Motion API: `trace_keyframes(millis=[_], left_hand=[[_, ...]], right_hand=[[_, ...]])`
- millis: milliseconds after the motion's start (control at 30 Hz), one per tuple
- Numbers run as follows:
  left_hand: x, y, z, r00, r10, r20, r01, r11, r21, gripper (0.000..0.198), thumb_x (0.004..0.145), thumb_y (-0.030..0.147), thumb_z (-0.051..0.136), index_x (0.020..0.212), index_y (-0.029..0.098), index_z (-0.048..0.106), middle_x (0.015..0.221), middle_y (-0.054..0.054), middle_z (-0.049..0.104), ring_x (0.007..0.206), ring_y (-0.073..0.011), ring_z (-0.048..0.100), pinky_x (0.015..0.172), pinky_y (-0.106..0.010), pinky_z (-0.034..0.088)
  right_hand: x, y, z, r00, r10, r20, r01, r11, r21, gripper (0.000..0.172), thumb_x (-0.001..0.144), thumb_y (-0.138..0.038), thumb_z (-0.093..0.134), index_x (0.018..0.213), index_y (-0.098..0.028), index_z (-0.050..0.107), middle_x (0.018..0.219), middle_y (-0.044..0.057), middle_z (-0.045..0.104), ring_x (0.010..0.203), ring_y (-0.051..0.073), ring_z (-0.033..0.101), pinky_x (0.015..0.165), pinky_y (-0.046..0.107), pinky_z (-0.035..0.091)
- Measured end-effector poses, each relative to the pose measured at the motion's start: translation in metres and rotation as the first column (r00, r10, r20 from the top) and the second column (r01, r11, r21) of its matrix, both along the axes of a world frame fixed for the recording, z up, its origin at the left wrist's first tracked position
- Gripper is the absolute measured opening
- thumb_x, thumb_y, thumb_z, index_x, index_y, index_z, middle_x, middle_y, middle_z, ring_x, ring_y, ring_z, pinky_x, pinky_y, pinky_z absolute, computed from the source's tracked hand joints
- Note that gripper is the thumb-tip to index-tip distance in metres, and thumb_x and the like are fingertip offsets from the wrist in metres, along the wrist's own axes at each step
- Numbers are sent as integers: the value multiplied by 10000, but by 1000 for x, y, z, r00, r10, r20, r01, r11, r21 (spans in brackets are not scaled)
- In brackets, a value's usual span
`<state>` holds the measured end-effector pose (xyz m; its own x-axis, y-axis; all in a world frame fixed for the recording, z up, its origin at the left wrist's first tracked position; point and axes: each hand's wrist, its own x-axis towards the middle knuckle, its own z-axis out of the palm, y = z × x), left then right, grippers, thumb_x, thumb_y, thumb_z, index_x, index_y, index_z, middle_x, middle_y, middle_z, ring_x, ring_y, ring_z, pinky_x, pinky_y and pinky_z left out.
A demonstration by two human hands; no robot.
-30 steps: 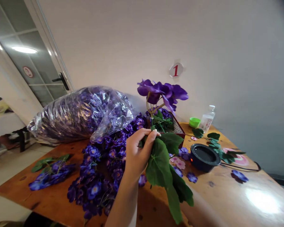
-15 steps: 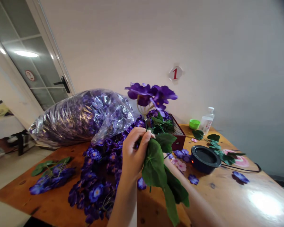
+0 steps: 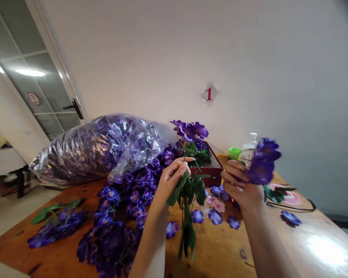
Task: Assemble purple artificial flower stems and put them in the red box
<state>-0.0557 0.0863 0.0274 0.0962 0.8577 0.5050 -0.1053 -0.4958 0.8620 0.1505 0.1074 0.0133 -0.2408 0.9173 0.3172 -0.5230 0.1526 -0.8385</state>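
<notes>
My left hand is closed on the stem of an artificial flower with purple petals on top and green leaves hanging below the fingers. To the right, my right hand grips a second cluster of purple artificial flowers, its heads tilted to the right; the fingers hide part of its stems. Beneath and beyond the hands, loose purple petals and pink petals lie on the wooden table. The right hand mostly covers a dark round pot.
A large clear bag of purple flowers lies at the back left. Heaped flowers spread in front of it. A dark red box, green cup and bottle stand behind. A black cord runs at right.
My right hand has come out from behind the leaves and moved right, now holding a purple flower cluster over the pot. The left hand's flower has moved slightly down and away.
</notes>
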Motion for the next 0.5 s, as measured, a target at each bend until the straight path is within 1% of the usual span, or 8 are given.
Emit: trace_keyframes(millis=[33,67,133,167,200,267,367,500], left_hand=[[1,0,0,1000,-7,-4,7,1000,1,329,867,394,516,638,167,581,1062,-100,617,892,-192,580,628,-250,431],[2,0,0,1000,-11,-6,11,1000,3,327,861,403,524,642,167,580,1039,-99,616,897,-195,574,631,-249,429],[8,-1,-1,1000,-16,-1,16,1000,-7,322,855,431,528,672,171,573,965,-80,610,848,-180,560,639,-248,423],[11,-1,-2,1000,-17,5,17,1000,-17,320,859,443,521,690,174,563,907,-61,599,796,-162,546,639,-244,417],[14,-2,-2,1000,-16,10,17,1000,-21,317,864,450,513,704,178,551,847,-39,579,744,-143,522,639,-238,408],[18,-4,-2,1000,-2,1,2,1000,-7,306,880,441,496,719,183,531,772,-9,527,701,-124,478,652,-229,393],[18,-7,0,998,47,-42,-46,999,9,296,890,431,486,734,184,533,743,4,483,699,-123,452,651,-221,377],[14,-9,2,994,51,-93,-52,999,-7,312,894,444,472,743,182,547,730,0,486,692,-129,456,631,-228,375]], right_hand=[[-2,-3,2,996,89,-18,-90,995,-43,378,744,-442,613,571,-245,342,455,-78,183,403,91,123,328,178,124],[-5,-5,2,981,195,-7,-195,977,-84,391,716,-421,650,570,-244,332,454,-90,147,403,81,88,322,169,84],[-15,-8,0,929,367,35,-359,922,-148,420,660,-463,687,567,-242,342,439,-102,129,393,68,71,313,166,55],[-20,-8,-2,909,414,43,-402,899,-173,422,639,-492,693,568,-238,363,427,-101,142,385,64,81,314,170,61],[-25,-8,-5,903,429,41,-414,889,-195,408,627,-504,695,574,-231,396,418,-97,168,381,63,99,320,176,78],[-33,-6,-9,920,393,19,-379,897,-227,339,623,-460,703,597,-217,469,417,-82,241,390,64,143,345,187,121],[-39,-3,-12,955,295,27,-281,931,-235,235,597,-383,711,636,-217,549,447,-61,345,415,73,197,372,206,154],[-41,-2,-12,989,128,73,-109,968,-227,219,575,-349,700,584,-210,530,466,-52,380,422,75,266,389,211,212]])
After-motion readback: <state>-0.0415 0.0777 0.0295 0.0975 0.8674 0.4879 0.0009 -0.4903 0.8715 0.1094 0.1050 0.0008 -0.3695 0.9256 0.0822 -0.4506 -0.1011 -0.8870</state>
